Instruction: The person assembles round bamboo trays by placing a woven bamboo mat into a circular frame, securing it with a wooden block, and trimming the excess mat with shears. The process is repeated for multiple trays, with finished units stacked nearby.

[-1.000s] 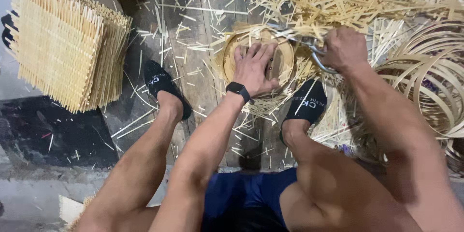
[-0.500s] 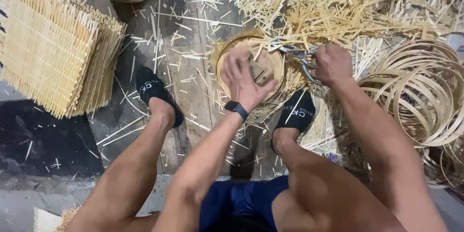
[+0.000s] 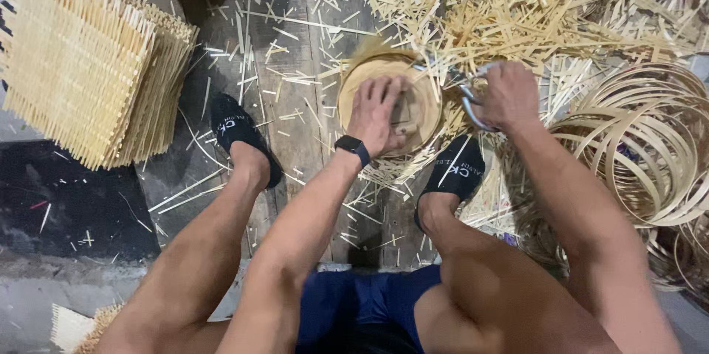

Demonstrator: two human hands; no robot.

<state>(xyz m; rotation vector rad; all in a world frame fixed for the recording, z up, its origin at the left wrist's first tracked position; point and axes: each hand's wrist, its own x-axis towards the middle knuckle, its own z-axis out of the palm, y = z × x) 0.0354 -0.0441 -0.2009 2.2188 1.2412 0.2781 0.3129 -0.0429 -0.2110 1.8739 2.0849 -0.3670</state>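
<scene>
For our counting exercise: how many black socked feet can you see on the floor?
2. The left foot rests beside the stack of woven mats; the right foot sits just below the round woven disc. None seem hidden.

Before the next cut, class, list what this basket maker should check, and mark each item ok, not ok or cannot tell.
1. Left hand pressing flat on the round woven disc: ok.
2. Right hand gripping the shears: ok.
3. Blades clear of left fingers: cannot tell.
4. Feet clear of the blades: ok.
5. Floor free of bamboo offcuts: not ok.
</scene>
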